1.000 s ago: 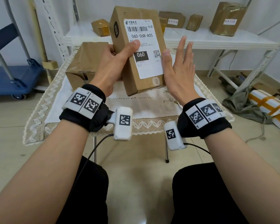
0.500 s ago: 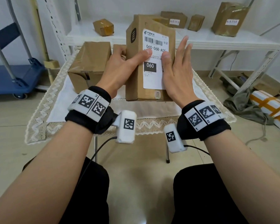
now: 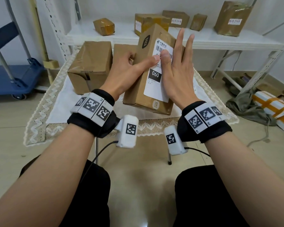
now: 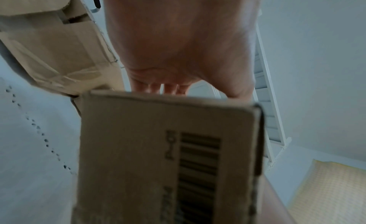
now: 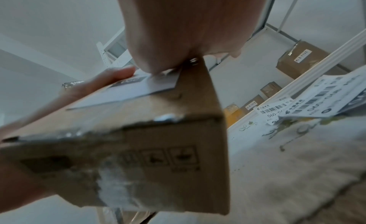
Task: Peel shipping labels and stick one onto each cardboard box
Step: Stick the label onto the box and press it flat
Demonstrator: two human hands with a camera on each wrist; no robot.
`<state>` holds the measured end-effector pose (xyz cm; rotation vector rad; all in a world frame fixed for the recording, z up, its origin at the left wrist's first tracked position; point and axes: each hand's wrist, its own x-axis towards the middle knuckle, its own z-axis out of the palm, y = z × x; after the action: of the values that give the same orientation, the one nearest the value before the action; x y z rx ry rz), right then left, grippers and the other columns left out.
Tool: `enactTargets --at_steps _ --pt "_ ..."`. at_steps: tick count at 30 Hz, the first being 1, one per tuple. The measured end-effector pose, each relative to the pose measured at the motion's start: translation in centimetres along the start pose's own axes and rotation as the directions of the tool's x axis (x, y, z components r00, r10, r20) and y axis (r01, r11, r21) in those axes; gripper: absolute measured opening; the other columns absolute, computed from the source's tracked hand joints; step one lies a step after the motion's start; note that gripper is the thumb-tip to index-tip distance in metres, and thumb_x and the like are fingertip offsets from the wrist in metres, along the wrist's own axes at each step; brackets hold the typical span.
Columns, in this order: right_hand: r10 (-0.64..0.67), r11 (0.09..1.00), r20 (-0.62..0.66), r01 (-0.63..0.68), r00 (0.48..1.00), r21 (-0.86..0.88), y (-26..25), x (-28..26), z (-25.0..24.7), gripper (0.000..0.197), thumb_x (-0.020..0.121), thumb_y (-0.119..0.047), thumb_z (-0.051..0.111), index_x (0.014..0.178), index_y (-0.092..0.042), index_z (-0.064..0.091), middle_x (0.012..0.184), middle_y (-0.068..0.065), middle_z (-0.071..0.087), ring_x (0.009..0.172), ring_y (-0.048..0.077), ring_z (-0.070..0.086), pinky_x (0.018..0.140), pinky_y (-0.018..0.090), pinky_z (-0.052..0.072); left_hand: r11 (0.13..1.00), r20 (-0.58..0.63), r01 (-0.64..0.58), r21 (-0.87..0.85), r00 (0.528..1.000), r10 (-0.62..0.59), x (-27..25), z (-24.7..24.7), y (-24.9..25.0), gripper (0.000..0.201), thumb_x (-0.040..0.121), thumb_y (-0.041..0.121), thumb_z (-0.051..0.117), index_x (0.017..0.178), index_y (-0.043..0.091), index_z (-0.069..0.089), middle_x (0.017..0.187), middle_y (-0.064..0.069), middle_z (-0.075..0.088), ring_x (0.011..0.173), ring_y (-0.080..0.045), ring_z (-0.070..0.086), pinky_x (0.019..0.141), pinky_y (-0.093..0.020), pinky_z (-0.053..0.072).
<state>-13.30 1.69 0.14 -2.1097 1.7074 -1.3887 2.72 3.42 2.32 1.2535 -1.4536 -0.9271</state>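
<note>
A tall cardboard box (image 3: 138, 89) is tilted over the small table, with a white shipping label (image 3: 155, 86) marked "060" on its front. My left hand (image 3: 129, 69) grips the box, thumb across the front and fingers behind. My right hand (image 3: 175, 68) lies flat against the label with straight fingers, its thumb pressing near the barcode. The right wrist view shows the label (image 5: 128, 92) on the box (image 5: 138, 141) under my right hand (image 5: 178, 31). From the left wrist, the box end (image 4: 168, 157) sits below my palm (image 4: 178, 47).
A larger cardboard box (image 3: 90, 66) and a smaller one (image 3: 121, 49) stand on the table's lace cloth (image 3: 44, 112). Loose label sheets (image 5: 324, 99) lie to the right on it. Several labelled boxes sit on the white shelf (image 3: 220, 40) behind. A blue cart (image 3: 10, 79) stands at left.
The box has come down and to the right, tilting over the table. My right hand went from beside the box onto the label, and its thumb slid up to the barcode.
</note>
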Motion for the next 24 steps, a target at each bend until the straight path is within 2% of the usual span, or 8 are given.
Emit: enactTargets --at_steps 3,6,12,17,21,24 --pt "0.057 0.998 0.004 -0.057 0.998 0.012 0.4 0.4 -0.2 0.070 0.106 -0.056 0.022 0.162 -0.028 -0.007 0.169 0.009 -0.017 0.157 0.031 -0.002 0.122 0.061 0.016 1.000 0.007 -0.006 0.010 1.000 0.005 0.1 0.0 0.0 0.064 0.077 0.060 0.078 0.124 0.019 0.060 0.108 0.008 0.075 0.091 -0.004 0.074 0.091 -0.032 0.059" --pt "0.090 0.996 0.009 -0.090 0.996 0.022 0.6 0.5 -0.5 0.069 0.106 -0.055 0.022 0.162 -0.028 -0.009 0.169 0.009 -0.018 0.157 0.030 -0.004 0.122 0.061 0.014 0.999 -0.008 -0.006 0.052 1.000 0.006 0.2 0.0 0.0 0.068 0.072 0.067 0.076 0.121 0.022 0.061 0.106 0.011 0.074 0.091 -0.004 0.073 0.089 -0.031 0.058" --pt "-0.007 1.000 -0.042 0.007 0.999 0.012 -0.5 0.1 -0.7 0.068 0.107 -0.050 0.024 0.163 -0.022 -0.003 0.169 0.012 -0.016 0.157 0.032 -0.004 0.121 0.062 0.014 0.988 0.004 -0.043 0.151 0.999 0.043 -0.2 0.0 0.0 0.067 0.079 0.066 0.074 0.129 0.024 0.059 0.110 0.011 0.070 0.096 -0.005 0.069 0.086 -0.029 0.055" --pt "-0.012 1.000 -0.082 0.013 0.997 0.012 -0.5 0.2 -1.1 0.068 0.107 -0.050 0.024 0.163 -0.021 -0.001 0.169 0.012 -0.015 0.157 0.033 -0.005 0.124 0.060 0.006 0.991 0.039 -0.058 0.120 0.998 0.054 -0.2 -0.1 0.0 0.080 0.069 0.073 0.073 0.129 0.023 0.058 0.113 0.006 0.071 0.097 -0.011 0.072 0.094 -0.042 0.058" --pt "0.030 0.999 -0.125 -0.028 0.992 0.020 0.1 0.8 -1.2 0.068 0.107 -0.050 0.024 0.163 -0.022 -0.001 0.170 0.011 -0.014 0.157 0.033 -0.002 0.123 0.061 0.009 0.993 0.043 -0.070 0.099 0.997 0.066 -0.3 -0.2 0.2 0.081 0.063 0.073 0.074 0.124 0.022 0.060 0.110 0.006 0.072 0.095 -0.012 0.074 0.093 -0.045 0.058" --pt "0.099 0.995 -0.100 -0.095 0.990 0.042 0.6 0.9 -1.1 0.068 0.107 -0.051 0.022 0.163 -0.023 -0.005 0.169 0.011 -0.014 0.157 0.032 -0.002 0.122 0.061 0.011 0.992 0.046 -0.057 0.114 0.998 0.052 -0.2 -0.3 0.1 0.082 0.061 0.073 0.075 0.124 0.023 0.060 0.109 0.006 0.073 0.093 -0.012 0.074 0.092 -0.045 0.059"
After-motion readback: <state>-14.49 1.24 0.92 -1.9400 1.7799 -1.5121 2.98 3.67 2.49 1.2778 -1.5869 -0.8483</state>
